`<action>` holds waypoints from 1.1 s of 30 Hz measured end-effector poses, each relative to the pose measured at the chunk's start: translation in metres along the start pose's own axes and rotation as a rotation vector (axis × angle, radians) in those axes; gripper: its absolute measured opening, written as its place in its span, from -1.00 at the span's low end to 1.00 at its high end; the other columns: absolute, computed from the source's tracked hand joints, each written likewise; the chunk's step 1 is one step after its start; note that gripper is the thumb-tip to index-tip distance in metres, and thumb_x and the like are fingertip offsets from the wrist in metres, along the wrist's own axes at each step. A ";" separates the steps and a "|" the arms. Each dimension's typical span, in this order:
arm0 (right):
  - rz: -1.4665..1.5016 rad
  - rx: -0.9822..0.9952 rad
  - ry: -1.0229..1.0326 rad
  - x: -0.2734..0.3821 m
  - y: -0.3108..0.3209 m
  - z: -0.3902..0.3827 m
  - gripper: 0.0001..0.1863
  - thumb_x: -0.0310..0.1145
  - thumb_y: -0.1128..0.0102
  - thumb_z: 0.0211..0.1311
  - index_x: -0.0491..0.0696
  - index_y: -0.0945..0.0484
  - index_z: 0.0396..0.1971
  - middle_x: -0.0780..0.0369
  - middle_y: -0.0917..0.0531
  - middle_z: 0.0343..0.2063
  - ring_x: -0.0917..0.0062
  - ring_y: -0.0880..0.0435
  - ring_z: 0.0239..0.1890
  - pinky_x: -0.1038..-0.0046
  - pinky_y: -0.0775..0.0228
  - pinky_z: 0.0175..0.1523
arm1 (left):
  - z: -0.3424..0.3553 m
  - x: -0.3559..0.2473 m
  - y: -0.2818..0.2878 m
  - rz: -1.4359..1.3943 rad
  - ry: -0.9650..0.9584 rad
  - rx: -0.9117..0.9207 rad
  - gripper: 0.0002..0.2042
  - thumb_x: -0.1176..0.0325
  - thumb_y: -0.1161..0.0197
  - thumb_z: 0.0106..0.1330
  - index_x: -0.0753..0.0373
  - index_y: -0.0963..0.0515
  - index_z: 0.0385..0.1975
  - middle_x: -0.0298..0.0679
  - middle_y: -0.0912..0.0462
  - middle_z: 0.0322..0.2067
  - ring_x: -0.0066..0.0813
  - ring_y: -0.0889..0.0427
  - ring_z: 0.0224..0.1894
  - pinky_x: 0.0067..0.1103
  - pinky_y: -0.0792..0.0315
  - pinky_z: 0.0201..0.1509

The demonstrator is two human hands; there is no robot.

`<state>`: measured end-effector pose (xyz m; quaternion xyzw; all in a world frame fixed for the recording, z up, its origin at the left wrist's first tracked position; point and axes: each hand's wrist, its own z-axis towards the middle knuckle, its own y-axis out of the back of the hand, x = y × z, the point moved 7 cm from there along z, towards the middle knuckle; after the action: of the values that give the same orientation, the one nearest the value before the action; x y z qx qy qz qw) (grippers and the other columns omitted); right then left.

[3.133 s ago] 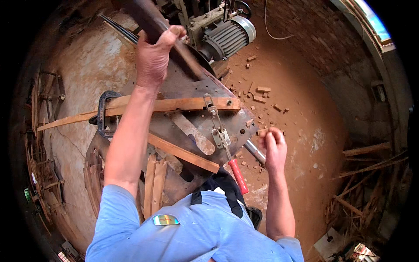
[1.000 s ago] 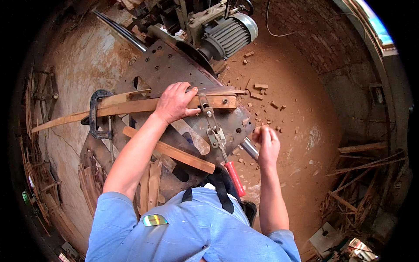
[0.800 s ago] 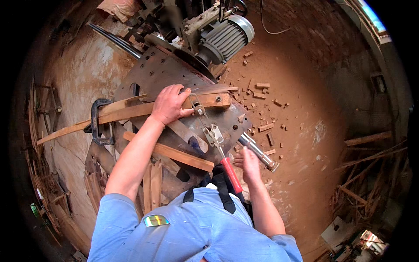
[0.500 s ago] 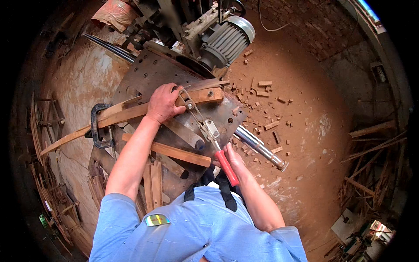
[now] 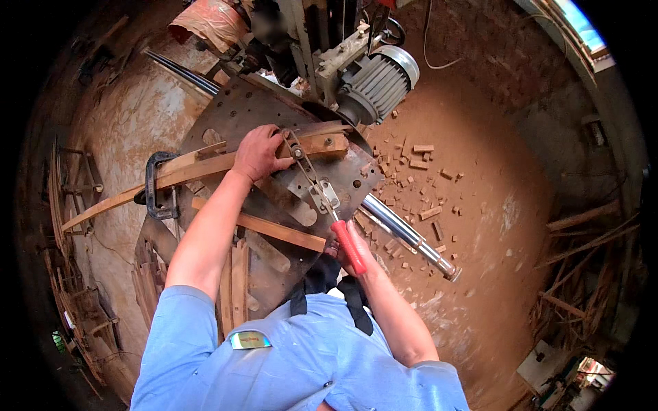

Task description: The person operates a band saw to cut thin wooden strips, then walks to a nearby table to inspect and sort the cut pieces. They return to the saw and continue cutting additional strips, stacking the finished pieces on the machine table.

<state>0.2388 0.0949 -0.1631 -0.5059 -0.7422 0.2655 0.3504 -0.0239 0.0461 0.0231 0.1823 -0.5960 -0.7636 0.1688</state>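
Observation:
My left hand (image 5: 259, 154) is closed over a long curved wooden strip (image 5: 123, 198), fingers over its far edge and thumb stretched toward a metal toggle clamp (image 5: 310, 171). The clamp's arm lies across the strip near its right end, and its red handle (image 5: 349, 246) points toward me. My right hand (image 5: 360, 253) is beneath and beside this handle; its fingertips are close to the end of a straight wooden strip (image 5: 281, 233). The handle partly hides those fingers, so I cannot tell what they grip. A dark C-clamp (image 5: 152, 185) spans the curved strip on the left.
A slotted steel machine table (image 5: 226, 109) carries the work. Behind it stands a grey finned motor (image 5: 380, 79). A shiny metal bar (image 5: 411, 236) juts out right, above a floor strewn with small wood offcuts (image 5: 428, 212). More wooden strips (image 5: 236, 281) are near my body.
The view has shifted, so the machine's motor sits lower and further right. My right hand and the red handle appear slightly further left and up; my left hand stays on the curved strip.

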 end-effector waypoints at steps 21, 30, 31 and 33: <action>-0.026 0.006 -0.064 0.005 -0.012 -0.029 -0.37 0.27 0.19 0.29 0.01 -0.40 0.02 0.24 -0.56 -0.11 0.40 -0.53 -0.03 0.24 -0.41 0.02 | 0.006 0.010 0.009 -0.224 0.110 -0.002 -0.39 -0.04 -0.38 -0.08 0.30 -0.50 -0.11 -0.07 -0.53 -0.12 -0.10 -0.47 -0.03 -0.32 -0.32 0.11; 0.000 -0.316 -0.073 0.012 -0.016 -0.050 -0.57 0.15 0.02 0.30 0.20 -0.44 -0.66 0.46 -0.38 -0.76 0.59 -0.40 -0.61 0.42 -0.32 -0.37 | 0.037 0.018 -0.010 -0.279 0.249 0.351 -0.41 -0.09 -0.22 0.10 0.47 -0.49 -0.25 0.13 -0.58 -0.22 0.02 -0.55 -0.11 -0.23 -0.42 -0.02; -0.011 -0.292 -0.072 0.014 -0.021 -0.051 -0.59 0.15 0.00 0.28 0.19 -0.42 -0.63 0.45 -0.39 -0.72 0.60 -0.41 -0.59 0.44 -0.33 -0.39 | 0.038 0.020 -0.008 -0.294 0.243 0.342 -0.40 -0.09 -0.22 0.10 0.48 -0.47 -0.24 0.13 -0.58 -0.24 0.03 -0.56 -0.13 -0.23 -0.43 -0.03; -0.045 -0.224 -0.069 0.017 -0.035 -0.053 -0.61 0.15 -0.04 0.25 0.16 -0.39 -0.57 0.43 -0.42 -0.65 0.62 -0.43 -0.54 0.47 -0.34 -0.42 | 0.040 0.027 -0.016 -0.284 0.234 0.400 -0.37 -0.12 -0.22 0.10 0.47 -0.42 -0.20 0.11 -0.61 -0.31 0.03 -0.60 -0.17 -0.24 -0.45 -0.02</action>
<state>0.2570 0.1007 -0.0999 -0.5157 -0.7900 0.1902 0.2717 -0.0670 0.0708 0.0147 0.3806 -0.6800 -0.6204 0.0882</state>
